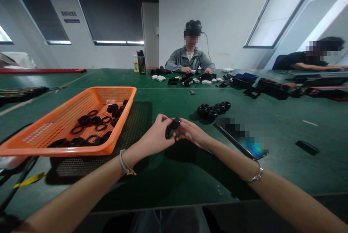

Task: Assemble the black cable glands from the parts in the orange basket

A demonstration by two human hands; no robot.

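Note:
My left hand [154, 135] grips a black round part [173, 125], perhaps a ring or cap, above the green table. From the other side, the fingers of my right hand [193, 133] are closed on the same part. Its exact kind is partly hidden by the fingers. To the left stands an orange plastic basket [81, 151] holding several black rings [101, 127] and black cylindrical pieces [84, 120]. Beyond my right hand, a cluster of glossy black round parts [213, 110] lies on the table.
A phone [239, 138] lies right of my hands, and a small black piece [307, 147] farther right. Across the table [168, 98], a person [190, 58] handles black and white parts. Another person [307, 60] leans in at far right. Bottles [141, 62] stand at the back.

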